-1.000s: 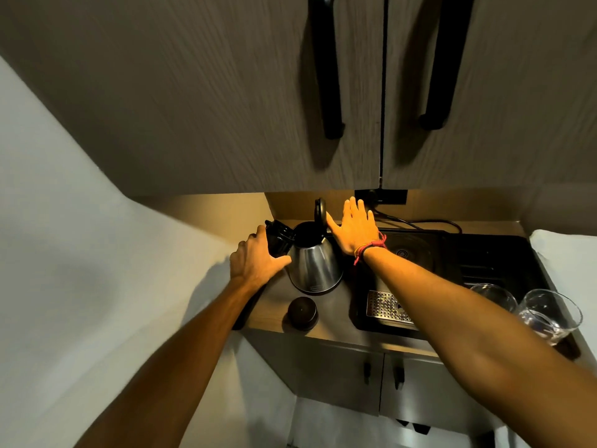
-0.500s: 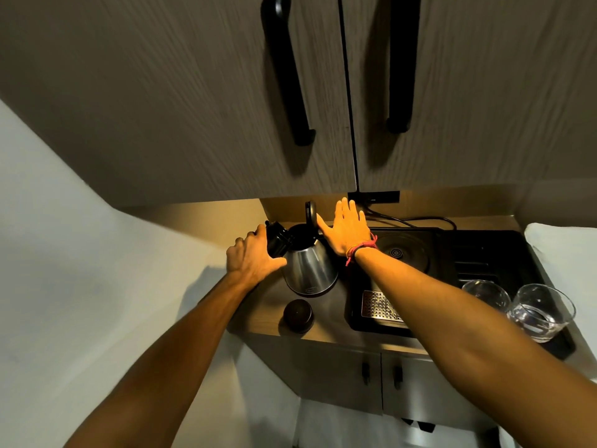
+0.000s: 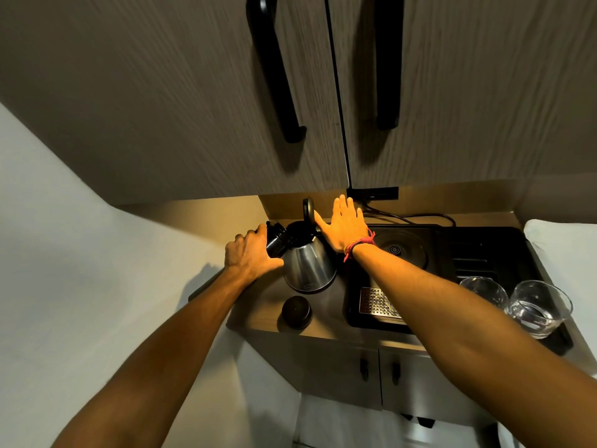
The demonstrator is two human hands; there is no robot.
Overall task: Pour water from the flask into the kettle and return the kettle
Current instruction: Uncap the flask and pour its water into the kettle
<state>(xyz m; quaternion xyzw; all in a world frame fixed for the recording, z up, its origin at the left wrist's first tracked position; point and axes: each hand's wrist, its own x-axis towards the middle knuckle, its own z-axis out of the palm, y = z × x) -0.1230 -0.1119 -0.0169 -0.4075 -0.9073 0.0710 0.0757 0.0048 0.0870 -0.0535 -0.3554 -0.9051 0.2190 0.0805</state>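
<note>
A steel kettle (image 3: 308, 265) stands on the wooden counter (image 3: 326, 315) with its black lid (image 3: 308, 210) flipped up. My left hand (image 3: 250, 255) grips a black flask (image 3: 277, 239), tilted with its mouth at the kettle's opening. No water stream is visible. My right hand (image 3: 344, 224) is flat with fingers spread, thumb against the raised lid, on the kettle's handle side. The flask's black cap (image 3: 296, 312) lies on the counter in front of the kettle.
A black tray (image 3: 452, 273) to the right holds the round kettle base (image 3: 399, 248), a metal drip grille (image 3: 376, 300) and two glasses (image 3: 538, 305). Upper cabinet doors with black handles (image 3: 274, 69) hang overhead. A white wall is on the left.
Both hands, flask and kettle keep their positions; only the camera has shifted a little, moving the scene slightly left in the frame.
</note>
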